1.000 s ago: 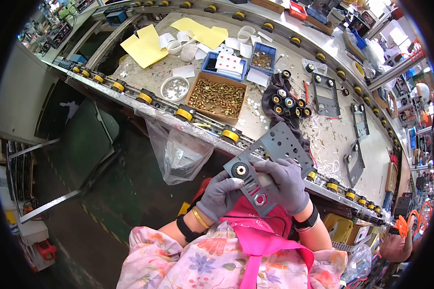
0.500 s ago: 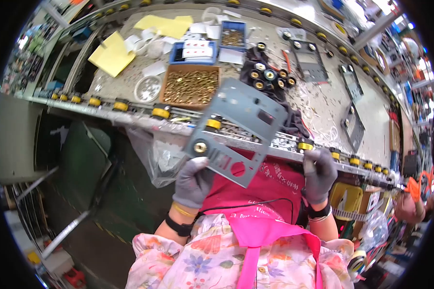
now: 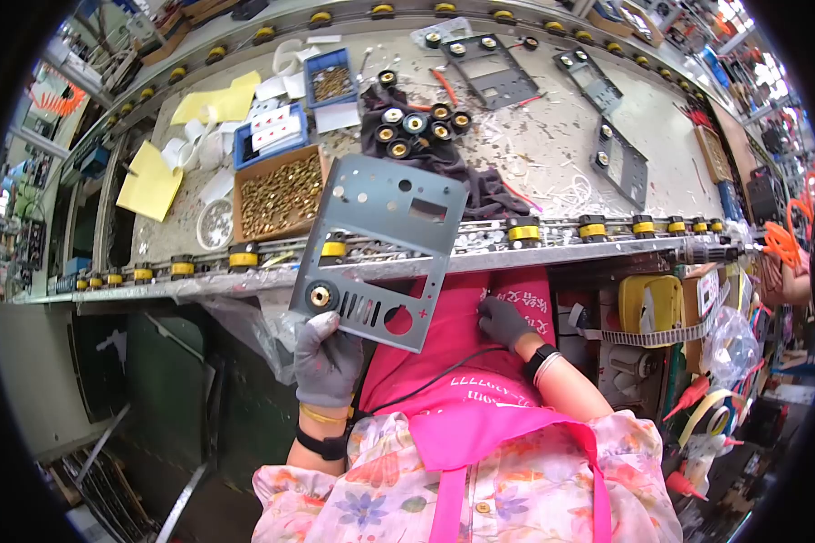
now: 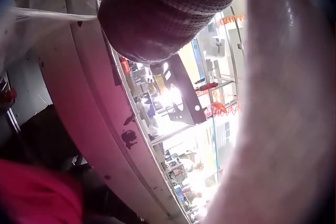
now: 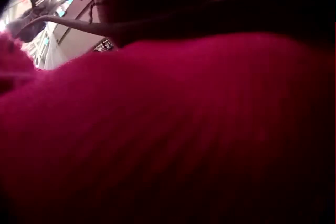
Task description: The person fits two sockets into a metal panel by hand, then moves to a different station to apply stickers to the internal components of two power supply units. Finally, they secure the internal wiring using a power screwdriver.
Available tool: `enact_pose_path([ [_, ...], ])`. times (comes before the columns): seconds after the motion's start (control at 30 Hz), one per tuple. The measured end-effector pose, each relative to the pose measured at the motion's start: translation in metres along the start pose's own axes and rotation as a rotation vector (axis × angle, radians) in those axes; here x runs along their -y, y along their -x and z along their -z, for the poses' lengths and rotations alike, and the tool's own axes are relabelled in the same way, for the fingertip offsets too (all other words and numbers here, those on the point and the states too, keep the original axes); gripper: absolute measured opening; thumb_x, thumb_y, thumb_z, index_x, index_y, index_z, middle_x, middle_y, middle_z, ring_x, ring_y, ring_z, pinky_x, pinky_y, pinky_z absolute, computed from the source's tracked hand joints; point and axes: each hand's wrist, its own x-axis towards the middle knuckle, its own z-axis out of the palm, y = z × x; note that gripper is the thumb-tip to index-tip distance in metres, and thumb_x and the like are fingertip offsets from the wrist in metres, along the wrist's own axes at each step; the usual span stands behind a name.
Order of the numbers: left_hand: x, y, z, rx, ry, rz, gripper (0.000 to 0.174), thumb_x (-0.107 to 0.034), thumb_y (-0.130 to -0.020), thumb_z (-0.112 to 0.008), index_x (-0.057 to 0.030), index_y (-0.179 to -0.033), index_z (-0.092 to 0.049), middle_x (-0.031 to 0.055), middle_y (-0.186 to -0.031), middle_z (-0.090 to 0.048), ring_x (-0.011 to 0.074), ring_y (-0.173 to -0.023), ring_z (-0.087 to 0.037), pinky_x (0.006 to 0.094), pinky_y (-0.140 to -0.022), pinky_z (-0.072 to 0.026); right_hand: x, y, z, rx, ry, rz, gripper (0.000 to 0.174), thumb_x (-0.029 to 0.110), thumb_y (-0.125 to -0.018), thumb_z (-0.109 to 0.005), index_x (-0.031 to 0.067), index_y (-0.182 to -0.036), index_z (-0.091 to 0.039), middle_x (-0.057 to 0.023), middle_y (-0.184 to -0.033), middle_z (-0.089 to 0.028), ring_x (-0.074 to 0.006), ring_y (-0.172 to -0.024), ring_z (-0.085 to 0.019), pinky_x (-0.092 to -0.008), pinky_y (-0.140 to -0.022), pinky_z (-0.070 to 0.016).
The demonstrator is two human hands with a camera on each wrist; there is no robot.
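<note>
At corner of metal plate: left hand, pinching
Over pink apron: right hand, can't tell whether closed

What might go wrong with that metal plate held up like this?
Only the left hand grips the metal plate, near one corner, so it might twist or slip. The cardboard box of small brass-coloured parts stands near the front edge of the bench; a swinging plate could perhaps knock it.

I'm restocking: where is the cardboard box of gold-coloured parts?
In the head view, left of centre on the bench, the box sits between the white dish and the held panel.
</note>
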Motion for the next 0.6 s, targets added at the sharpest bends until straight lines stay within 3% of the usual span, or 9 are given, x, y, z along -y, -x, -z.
enact_pose_path([
  [0.07, 0.005, -0.002, -0.003, 0.005, -0.008, -0.016, 0.050, 0.005, -0.078, -0.049, 0.0020, -0.128, -0.046, 0.0163, -0.129, -0.054, 0.0275, -0.121, -0.052, 0.0409, -0.105, -0.0425, -0.002, -0.004, 0.018, 0.073, 0.084, 0.012, 0.039, 0.016, -0.080, -0.059, 0.0049, -0.117, -0.056, -0.0214, -0.117, -0.059, -0.0390, -0.099, -0.061, -0.0453, -0.080, -0.0509],
  [0.17, 0.006, -0.002, -0.012, -0.032, -0.054, -0.008, 0.057, 0.007, -0.076, -0.048, 0.0024, -0.133, -0.041, 0.0201, -0.132, -0.050, 0.0341, -0.125, -0.048, 0.0445, -0.107, -0.0411, 0.007, -0.021, 0.041, -0.211, 0.527, -0.144, 0.045, 0.017, -0.081, -0.056, 0.0068, -0.124, -0.054, -0.0209, -0.130, -0.052, -0.0388, -0.111, -0.057, -0.0468, -0.090, -0.0478],
  [0.27, 0.008, -0.001, -0.012, -0.020, -0.063, -0.017, 0.061, 0.006, -0.076, -0.048, 0.0022, -0.136, -0.037, 0.0207, -0.133, -0.048, 0.0346, -0.127, -0.046, 0.0450, -0.107, -0.0408, -0.044, -0.065, 0.024, -0.371, 0.678, 0.137, 0.052, 0.015, -0.078, -0.053, 0.0057, -0.129, -0.052, -0.0231, -0.135, -0.047, -0.0382, -0.121, -0.050, -0.0460, -0.102, -0.0396],
  [0.37, 0.007, 0.003, -0.007, -0.010, -0.071, -0.024, 0.062, 0.007, -0.076, -0.046, 0.0017, -0.138, -0.036, 0.0202, -0.135, -0.047, 0.0328, -0.127, -0.046, 0.0467, -0.107, -0.0407, -0.026, -0.071, 0.033, -0.133, 0.672, -0.031, 0.060, 0.019, -0.080, -0.053, 0.0046, -0.137, -0.044, -0.0220, -0.143, -0.040, -0.0353, -0.134, -0.036, -0.0453, -0.111, -0.0290],
  [0.47, 0.005, 0.007, -0.003, -0.021, -0.053, -0.010, 0.061, 0.007, -0.076, -0.046, 0.0029, -0.137, -0.036, 0.0207, -0.135, -0.047, 0.0333, -0.127, -0.046, 0.0461, -0.107, -0.0413, -0.033, -0.078, 0.033, -0.119, 0.634, -0.020, 0.059, 0.021, -0.081, -0.054, 0.0047, -0.137, -0.043, -0.0215, -0.145, -0.037, -0.0347, -0.135, -0.035, -0.0456, -0.111, -0.0292],
  [0.6, -0.002, 0.018, -0.002, -0.017, -0.042, -0.023, 0.060, 0.006, -0.076, -0.047, 0.0040, -0.135, -0.037, 0.0211, -0.133, -0.048, 0.0325, -0.125, -0.048, 0.0463, -0.106, -0.0423, -0.073, -0.101, 0.005, -0.575, 0.701, 0.232, 0.057, 0.027, -0.082, -0.054, 0.0062, -0.135, -0.047, -0.0212, -0.143, -0.040, -0.0342, -0.133, -0.038, -0.0457, -0.110, -0.0313],
])
